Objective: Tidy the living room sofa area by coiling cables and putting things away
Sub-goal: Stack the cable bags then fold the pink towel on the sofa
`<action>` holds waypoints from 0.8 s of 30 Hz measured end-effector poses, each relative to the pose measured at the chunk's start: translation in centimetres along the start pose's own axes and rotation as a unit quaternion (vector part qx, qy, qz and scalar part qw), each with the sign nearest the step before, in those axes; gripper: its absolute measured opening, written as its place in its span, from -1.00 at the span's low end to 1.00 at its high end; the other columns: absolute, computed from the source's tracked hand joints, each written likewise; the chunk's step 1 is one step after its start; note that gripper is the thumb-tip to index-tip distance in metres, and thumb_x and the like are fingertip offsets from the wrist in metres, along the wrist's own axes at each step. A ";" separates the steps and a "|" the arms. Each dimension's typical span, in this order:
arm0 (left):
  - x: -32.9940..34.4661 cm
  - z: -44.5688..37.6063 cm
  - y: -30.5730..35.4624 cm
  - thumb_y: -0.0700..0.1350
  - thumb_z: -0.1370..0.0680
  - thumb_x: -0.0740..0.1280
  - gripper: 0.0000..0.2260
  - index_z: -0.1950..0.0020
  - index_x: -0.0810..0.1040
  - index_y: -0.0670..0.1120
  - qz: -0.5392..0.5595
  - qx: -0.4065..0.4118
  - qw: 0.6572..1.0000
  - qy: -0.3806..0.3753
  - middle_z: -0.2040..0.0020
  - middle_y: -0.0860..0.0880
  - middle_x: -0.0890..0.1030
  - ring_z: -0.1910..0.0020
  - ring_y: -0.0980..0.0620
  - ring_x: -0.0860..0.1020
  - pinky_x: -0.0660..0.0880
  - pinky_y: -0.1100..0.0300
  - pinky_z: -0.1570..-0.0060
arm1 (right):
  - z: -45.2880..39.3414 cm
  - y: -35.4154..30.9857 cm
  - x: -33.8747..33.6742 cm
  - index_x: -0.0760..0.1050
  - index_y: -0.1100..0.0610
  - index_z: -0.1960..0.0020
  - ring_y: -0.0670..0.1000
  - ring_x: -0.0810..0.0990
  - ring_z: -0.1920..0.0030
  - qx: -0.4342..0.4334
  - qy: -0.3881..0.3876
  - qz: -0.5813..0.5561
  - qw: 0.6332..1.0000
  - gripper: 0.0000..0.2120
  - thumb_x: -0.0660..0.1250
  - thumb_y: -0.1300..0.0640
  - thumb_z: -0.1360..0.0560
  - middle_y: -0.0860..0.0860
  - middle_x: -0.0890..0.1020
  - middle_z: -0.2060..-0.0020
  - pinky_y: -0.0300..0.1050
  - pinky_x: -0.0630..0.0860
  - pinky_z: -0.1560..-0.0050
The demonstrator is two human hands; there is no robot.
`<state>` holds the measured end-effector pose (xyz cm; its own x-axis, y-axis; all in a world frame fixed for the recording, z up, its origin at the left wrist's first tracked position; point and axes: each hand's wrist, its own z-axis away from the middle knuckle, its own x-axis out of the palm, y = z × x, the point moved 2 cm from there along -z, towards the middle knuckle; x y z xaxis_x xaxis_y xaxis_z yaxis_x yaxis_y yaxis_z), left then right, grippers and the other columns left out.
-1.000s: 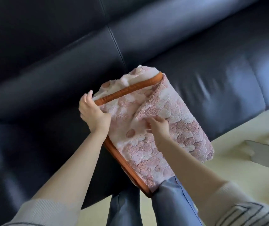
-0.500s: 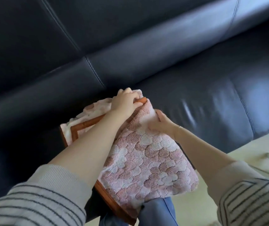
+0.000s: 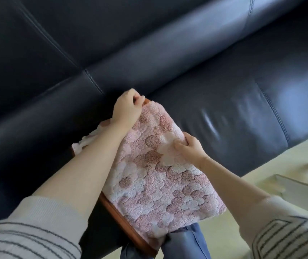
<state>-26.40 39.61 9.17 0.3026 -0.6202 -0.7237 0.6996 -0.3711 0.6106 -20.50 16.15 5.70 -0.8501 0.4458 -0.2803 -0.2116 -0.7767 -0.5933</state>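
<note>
A folded pink blanket (image 3: pixel 160 176) with a round floral pattern and an orange-brown trim lies across the front edge of the black leather sofa (image 3: pixel 224 101) and over my knees. My left hand (image 3: pixel 127 109) grips the blanket's far corner at the trim, fingers curled round the fabric. My right hand (image 3: pixel 188 148) pinches the blanket's right side edge, thumb on top. No cable is in view.
The sofa's backrest fills the top of the view, its seat cushions the middle. A pale floor (image 3: pixel 224 240) shows at the lower right, with a glass table corner (image 3: pixel 302 186) at the right edge. My blue trouser legs (image 3: pixel 186 243) are under the blanket.
My left hand has moved from the blanket's left side to its far corner and gripped it. My right hand has shifted to the right edge. The blanket is folded over more compactly.
</note>
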 end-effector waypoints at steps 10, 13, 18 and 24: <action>0.6 -0.9 1.1 0.37 -0.36 0.43 -0.44 -0.19 0.56 0.03 0.032 -0.214 0.914 -0.344 -0.14 0.03 0.60 -0.02 0.05 0.56 0.45 0.19 -0.01 | -0.9 -2.5 -0.3 0.43 -0.16 -0.21 -0.14 0.64 0.00 -0.050 -0.069 -0.084 0.993 -0.54 0.53 -0.03 -0.39 -0.13 0.64 -0.02 -0.27 0.59 0.10; -0.5 -2.0 1.9 0.15 -0.47 0.46 -0.69 -0.07 0.58 -0.02 -0.020 -0.151 0.918 -0.367 0.04 0.04 0.60 0.02 0.03 0.57 0.48 0.17 -0.01 | -1.1 -2.5 -0.3 0.50 -0.07 -0.11 -0.14 0.64 0.17 -0.068 -0.112 -0.098 0.987 -0.67 0.51 0.14 -0.42 -0.04 0.66 0.10 -0.35 0.51 0.35; -0.3 -2.1 1.9 -0.45 -0.46 0.30 -0.52 -0.26 0.56 -0.02 0.191 -0.035 0.965 -0.175 -0.18 0.07 0.62 -0.16 0.18 0.54 0.43 0.22 -0.23 | -2.8 -1.1 -1.0 0.54 0.01 -0.14 0.05 0.67 0.00 -0.029 -0.023 -0.079 0.996 -0.67 0.52 0.10 -0.41 0.03 0.66 0.01 0.03 0.65 0.03; 1.8 4.2 1.5 -0.30 -0.55 0.29 -0.77 -0.19 0.56 -0.15 -0.063 0.328 0.942 0.012 -0.21 -0.11 0.58 -0.15 -0.11 0.53 0.43 0.02 -0.24 | -3.2 -0.7 -0.1 0.43 0.00 -0.22 -0.01 0.57 0.03 0.038 0.112 0.068 0.991 -0.59 0.39 -0.11 -0.43 -0.07 0.54 -0.05 0.01 0.57 0.01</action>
<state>-27.49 35.07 10.16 0.2634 -0.5300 -0.8061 0.1819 -0.7933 0.5810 -18.69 18.08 3.70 -0.7464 0.4165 -0.5190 -0.1467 -0.8637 -0.4822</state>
